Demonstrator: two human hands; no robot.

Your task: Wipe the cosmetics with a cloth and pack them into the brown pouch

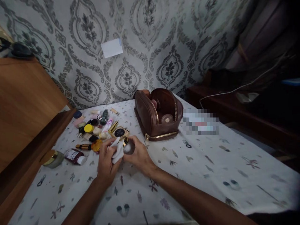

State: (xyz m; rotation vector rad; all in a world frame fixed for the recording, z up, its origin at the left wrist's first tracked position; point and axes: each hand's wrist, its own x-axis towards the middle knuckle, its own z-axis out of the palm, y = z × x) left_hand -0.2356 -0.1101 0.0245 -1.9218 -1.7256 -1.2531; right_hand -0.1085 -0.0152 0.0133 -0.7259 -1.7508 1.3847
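My left hand (105, 162) is closed on a crumpled white cloth or wipe (119, 153). Gripped in my right hand (141, 156) is a small round container with a shiny gold cap (126, 142); its body is partly hidden by the fingers and the cloth. Both hands meet just above the table, the cloth against the container. Right behind them lies a square gold box with a black round label (119, 132). An amber round container (96, 145) is at the left fingers. Farther back to the right stands an unzipped brown cosmetic bag (147, 120), with something pinkish inside.
Several cosmetics are clustered at left, among them a yellow-lidded jar (88, 128), a dark red bottle with a white cap (74, 156) and a gold-lidded jar (53, 158). A patterned white cloth (199, 175) covers the table. A wooden panel (28, 103) borders the left side.
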